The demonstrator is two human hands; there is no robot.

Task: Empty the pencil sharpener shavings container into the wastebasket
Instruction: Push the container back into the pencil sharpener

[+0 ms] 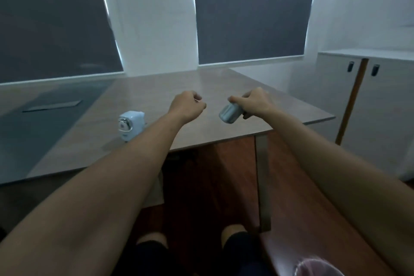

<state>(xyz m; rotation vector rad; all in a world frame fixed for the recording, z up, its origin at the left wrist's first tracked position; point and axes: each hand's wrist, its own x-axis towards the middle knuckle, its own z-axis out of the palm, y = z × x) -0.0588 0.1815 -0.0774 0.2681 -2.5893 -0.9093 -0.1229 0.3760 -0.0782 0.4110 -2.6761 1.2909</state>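
Plastic, light and rigid, the shavings container (pixel 230 114) sits clamped by its sides in our right hand (pixel 255 102), left hand (pixel 188 105) curled empty.

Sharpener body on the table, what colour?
White or very pale blue, with a silvery round front; the sharpener shows only in the head view.

The room was dim. Two dark roller blinds (pixel 251 11) covered the windows, light leaking at their edges, with a white wall (pixel 152 17) between them. A grey-brown table (pixel 224 96) stood over a reddish wooden floor (pixel 215 174). A pale cabinet (pixel 380 107) stood at the right.
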